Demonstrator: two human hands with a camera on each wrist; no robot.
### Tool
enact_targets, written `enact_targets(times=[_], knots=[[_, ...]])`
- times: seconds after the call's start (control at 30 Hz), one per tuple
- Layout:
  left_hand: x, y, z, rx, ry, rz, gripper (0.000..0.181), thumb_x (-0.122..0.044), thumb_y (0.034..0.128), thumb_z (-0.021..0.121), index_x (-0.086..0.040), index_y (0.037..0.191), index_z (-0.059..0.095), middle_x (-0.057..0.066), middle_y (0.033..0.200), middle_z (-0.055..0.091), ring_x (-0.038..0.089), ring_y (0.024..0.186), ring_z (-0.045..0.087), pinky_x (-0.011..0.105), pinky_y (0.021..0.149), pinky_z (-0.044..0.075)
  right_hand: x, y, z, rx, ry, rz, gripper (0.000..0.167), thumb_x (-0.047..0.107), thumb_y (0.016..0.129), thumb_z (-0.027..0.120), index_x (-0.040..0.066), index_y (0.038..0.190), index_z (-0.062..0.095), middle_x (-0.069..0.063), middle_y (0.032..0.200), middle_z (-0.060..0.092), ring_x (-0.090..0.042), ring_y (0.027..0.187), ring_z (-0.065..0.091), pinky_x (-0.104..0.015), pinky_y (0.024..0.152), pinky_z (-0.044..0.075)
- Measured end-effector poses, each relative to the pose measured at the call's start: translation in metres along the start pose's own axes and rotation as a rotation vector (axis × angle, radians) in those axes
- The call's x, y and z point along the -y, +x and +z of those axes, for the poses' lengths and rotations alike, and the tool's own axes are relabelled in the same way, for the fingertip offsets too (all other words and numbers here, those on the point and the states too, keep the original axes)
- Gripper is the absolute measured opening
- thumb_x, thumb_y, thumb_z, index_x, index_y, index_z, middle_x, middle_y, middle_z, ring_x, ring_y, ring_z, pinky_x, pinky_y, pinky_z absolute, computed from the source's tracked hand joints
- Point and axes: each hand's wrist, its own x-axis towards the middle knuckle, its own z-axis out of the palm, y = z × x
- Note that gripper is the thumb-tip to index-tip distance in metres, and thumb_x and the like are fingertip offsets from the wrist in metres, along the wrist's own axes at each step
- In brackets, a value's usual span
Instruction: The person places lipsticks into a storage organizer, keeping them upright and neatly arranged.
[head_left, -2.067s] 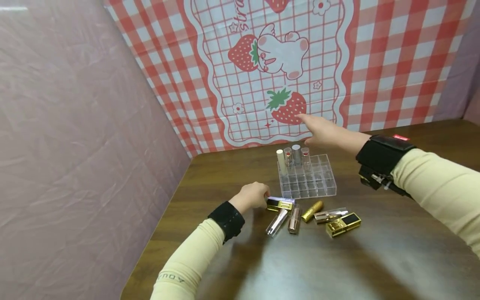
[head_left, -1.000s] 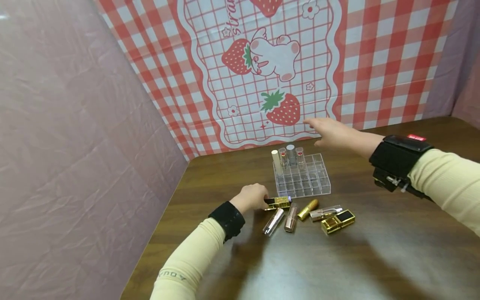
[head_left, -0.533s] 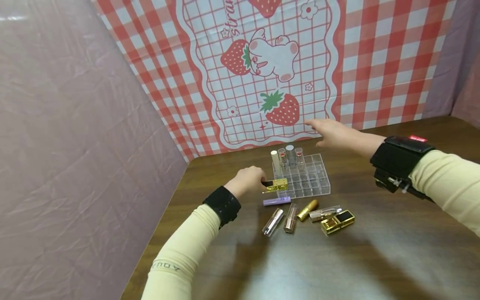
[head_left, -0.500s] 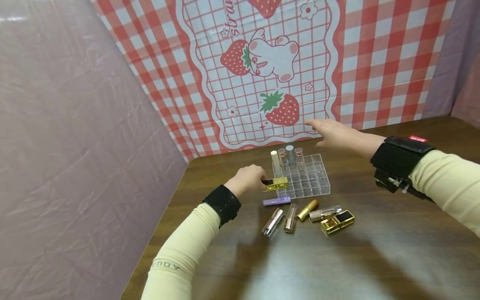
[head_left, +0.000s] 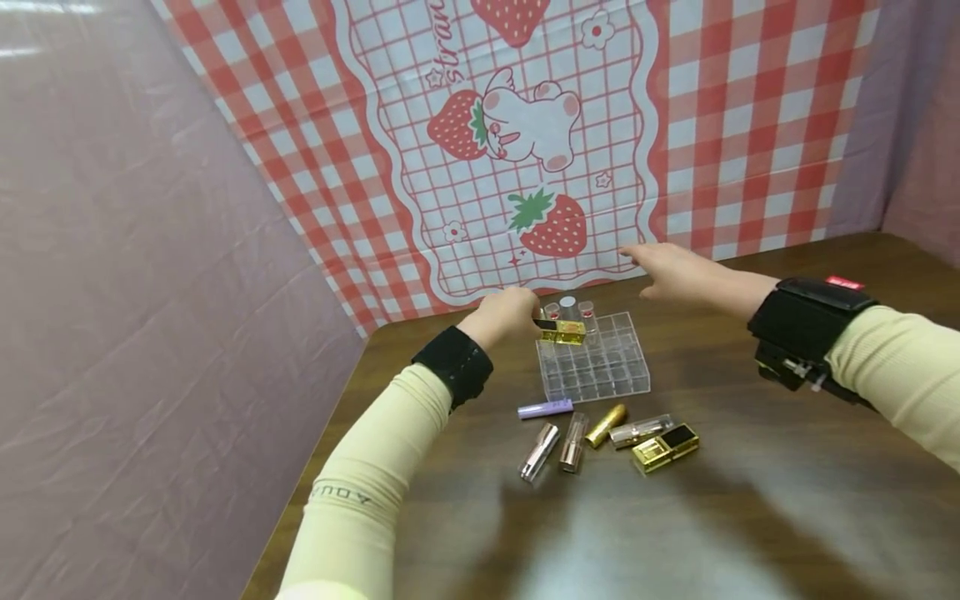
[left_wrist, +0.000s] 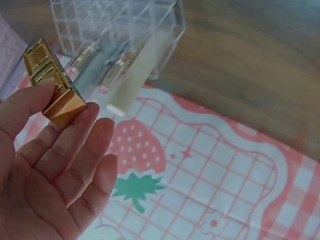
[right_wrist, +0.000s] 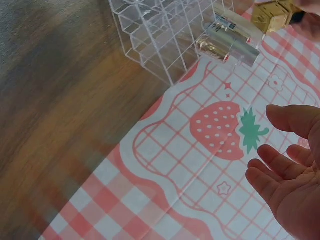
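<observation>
My left hand point(head_left: 504, 317) pinches a gold and black lipstick tube point(head_left: 564, 332) between thumb and fingers, above the back left of a clear compartment organizer point(head_left: 600, 367). The left wrist view shows the gold tube point(left_wrist: 55, 85) held tilted, beside a cream tube point(left_wrist: 137, 77) standing in the organizer. Several tubes stand in its back row, among them a grey one point(right_wrist: 235, 42) in the right wrist view. My right hand point(head_left: 678, 271) hovers behind and right of the organizer with fingers relaxed, holding nothing.
In front of the organizer lie a purple tube point(head_left: 545, 409), a small gold tube point(head_left: 606, 426), a gold and black tube point(head_left: 665, 448) and several clear and rose-gold tubes point(head_left: 539, 452). A checked strawberry cloth point(head_left: 750, 125) hangs behind the wooden table point(head_left: 600, 542).
My left hand has lifted the gold and black tube from the table and carried it back over the organizer, uncovering the purple tube. My right hand stays nearly in place. The head view shifted slightly.
</observation>
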Motion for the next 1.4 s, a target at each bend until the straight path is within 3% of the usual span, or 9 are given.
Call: enact_targets(times=[0.2,0.5,0.73,0.87,1.03,1.3,1.4], knots=[[-0.010,0.012,-0.022,-0.004,-0.035,0.006,0.014,-0.024,0.0816,0.065,-0.012,0.090,0.068,-0.001,0.090,0.063,0.012,0.073,0.052,0.029,0.065,0.043,-0.012,-0.007,0.000,-0.001,0.025,0.031,0.063,-0.004,0.078,0.066,-0.014,0.131,0.033,-0.035,0.124,0.044,-0.044,0.106,0.051,-0.049,0.082,0.046],[-0.013,0.023,-0.052,-0.050,-0.051,0.024,0.012,-0.018,0.0808,0.064,-0.009,0.087,0.069,0.000,0.081,0.063,0.013,0.066,0.047,0.026,0.062,0.039,-0.024,-0.014,-0.001,-0.025,0.016,0.039,0.063,-0.004,0.077,0.067,-0.016,0.129,0.034,-0.036,0.123,0.045,-0.045,0.109,0.048,-0.049,0.082,0.045],[-0.024,0.037,-0.066,-0.049,-0.021,0.029,0.012,-0.017,0.0802,0.066,-0.007,0.086,0.069,0.003,0.078,0.062,0.012,0.062,0.045,0.023,0.056,0.037,-0.030,-0.018,-0.001,-0.042,0.019,0.048,0.062,-0.005,0.075,0.068,-0.017,0.127,0.036,-0.035,0.119,0.049,-0.045,0.109,0.049,-0.049,0.083,0.045],[-0.035,0.048,-0.067,-0.045,0.055,0.039,0.012,-0.020,0.0799,0.068,-0.009,0.086,0.068,0.000,0.082,0.062,0.012,0.067,0.046,0.025,0.060,0.040,-0.035,-0.021,0.000,-0.045,0.011,0.049,0.062,-0.004,0.075,0.069,-0.017,0.126,0.037,-0.035,0.116,0.050,-0.045,0.108,0.049,-0.050,0.084,0.044],[-0.050,0.059,-0.066,-0.019,0.156,0.063,0.019,-0.021,0.0839,0.065,-0.013,0.101,0.067,0.000,0.102,0.064,0.014,0.086,0.056,0.031,0.078,0.046,-0.042,-0.023,0.002,-0.034,0.007,0.066,0.060,-0.003,0.074,0.070,-0.018,0.122,0.039,-0.035,0.114,0.051,-0.045,0.107,0.049,-0.051,0.085,0.044],[-0.068,0.075,-0.049,-0.015,0.369,0.167,0.019,-0.025,0.0891,0.057,-0.018,0.105,0.066,-0.002,0.108,0.064,0.019,0.102,0.055,0.034,0.086,0.044,-0.049,-0.020,0.004,-0.026,0.029,0.071,0.059,-0.005,0.073,0.070,-0.017,0.123,0.039,-0.035,0.114,0.051,-0.046,0.107,0.049,-0.051,0.085,0.043],[-0.074,0.079,-0.042,-0.019,0.428,0.175,0.021,-0.023,0.0911,0.053,-0.019,0.107,0.066,-0.002,0.114,0.063,0.020,0.107,0.052,0.034,0.089,0.042,-0.051,-0.018,0.004,-0.026,0.028,0.059,0.060,-0.004,0.073,0.070,-0.017,0.123,0.039,-0.035,0.114,0.051,-0.046,0.107,0.049,-0.051,0.085,0.043]])
